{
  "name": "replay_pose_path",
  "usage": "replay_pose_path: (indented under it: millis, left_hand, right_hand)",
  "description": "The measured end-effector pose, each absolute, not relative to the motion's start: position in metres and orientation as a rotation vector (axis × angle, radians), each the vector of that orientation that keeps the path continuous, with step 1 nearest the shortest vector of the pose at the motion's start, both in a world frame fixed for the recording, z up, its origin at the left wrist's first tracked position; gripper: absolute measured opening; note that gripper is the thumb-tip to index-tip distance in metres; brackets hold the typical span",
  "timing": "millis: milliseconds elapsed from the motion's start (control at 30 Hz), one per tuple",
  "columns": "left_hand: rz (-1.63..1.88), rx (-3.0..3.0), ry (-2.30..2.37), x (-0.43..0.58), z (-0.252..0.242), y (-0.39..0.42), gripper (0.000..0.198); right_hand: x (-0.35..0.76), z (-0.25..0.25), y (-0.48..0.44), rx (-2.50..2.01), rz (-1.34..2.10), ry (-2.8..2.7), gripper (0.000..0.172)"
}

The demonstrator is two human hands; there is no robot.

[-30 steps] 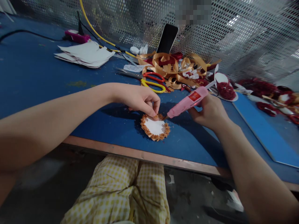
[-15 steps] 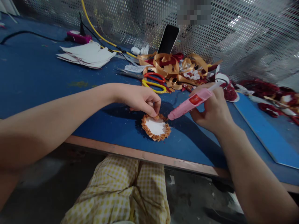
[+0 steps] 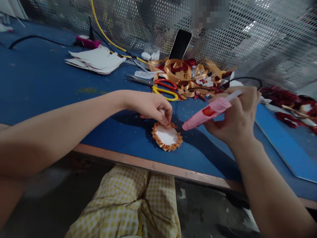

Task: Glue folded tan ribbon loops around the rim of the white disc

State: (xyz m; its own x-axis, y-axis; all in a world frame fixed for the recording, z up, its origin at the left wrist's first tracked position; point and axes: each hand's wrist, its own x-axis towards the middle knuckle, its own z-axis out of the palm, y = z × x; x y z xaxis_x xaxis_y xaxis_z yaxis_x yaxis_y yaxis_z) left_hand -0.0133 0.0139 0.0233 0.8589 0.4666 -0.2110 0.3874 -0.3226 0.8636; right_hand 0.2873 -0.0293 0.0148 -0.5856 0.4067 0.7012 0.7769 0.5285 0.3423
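A small white disc (image 3: 166,135) lies on the blue table, ringed by a ruffled golden-brown ribbon edge (image 3: 166,147). My left hand (image 3: 155,106) pinches the ribbon trim at the disc's far rim, thumb and forefinger together. My right hand (image 3: 239,115) is wrapped round a pink glue gun (image 3: 206,114) with a clear glue stick (image 3: 234,95) poking out of its back end. The nozzle points down and left, close to the right side of the ruffled rim; whether it touches, I cannot tell.
Scissors (image 3: 165,90) with red and yellow handles lie beyond my left hand. Behind them are tangled golden ribbon scraps (image 3: 188,74) and a leaning phone (image 3: 180,44). White card pieces (image 3: 96,60) sit at the back left. A blue board (image 3: 279,138) lies at right.
My right hand has turned a little and shifted right, and the glue gun's nozzle has come lower beside the rim. The left hand keeps its pinch. The whole view has shifted slightly.
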Motion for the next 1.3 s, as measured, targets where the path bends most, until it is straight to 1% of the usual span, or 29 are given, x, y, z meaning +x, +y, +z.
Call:
replay_pose_path:
  millis: [133, 233, 333, 400, 533, 667, 733, 867, 1033, 1200, 1300]
  left_hand:
    - [0.208, 1.832, 0.572, -0.010, 0.019, 0.012, 0.024]
    - [0.279, 1.728, 0.540, -0.006, 0.016, 0.010, 0.021]
    - [0.305, 1.627, 0.524, -0.003, 0.014, 0.008, 0.018]
    - [0.325, 1.576, 0.518, -0.002, 0.012, 0.007, 0.017]
    - [0.356, 1.516, 0.504, 0.001, 0.008, 0.009, 0.015]
    - [0.364, 1.492, 0.512, 0.003, 0.009, 0.009, 0.013]
    - [0.378, 1.485, 0.523, 0.004, 0.010, 0.008, 0.014]
    - [0.386, 1.492, 0.530, 0.005, 0.010, 0.007, 0.012]
    - [0.389, 1.510, 0.542, 0.005, 0.011, 0.006, 0.009]
    - [0.371, 1.563, 0.571, 0.007, 0.015, 0.002, 0.007]
    - [0.354, 1.604, 0.590, 0.008, 0.015, 0.001, 0.010]
  right_hand:
    - [0.300, 0.002, -0.009, -1.420, -0.657, -1.995, 0.052]
    - [0.323, -0.015, 0.011, -1.610, -0.521, -1.910, 0.050]
    - [0.338, -0.024, 0.022, -1.567, -0.472, -1.897, 0.044]
    - [0.331, -0.018, 0.016, -1.463, -0.521, -1.898, 0.036]
    - [0.284, 0.008, -0.020, -1.104, -0.571, -2.059, 0.009]
    - [0.248, 0.018, -0.048, -0.729, -0.577, -2.174, 0.000]
    - [0.244, 0.016, -0.052, -0.696, -0.583, -2.189, 0.004]
    - [0.247, 0.012, -0.052, -0.790, -0.541, -2.232, 0.003]
    - [0.243, 0.015, -0.055, -0.910, -0.540, -2.237, 0.007]
    - [0.240, 0.012, -0.054, -0.787, -0.609, -2.217, 0.007]
    - [0.240, 0.010, -0.051, -0.824, -0.573, -2.228, 0.007]
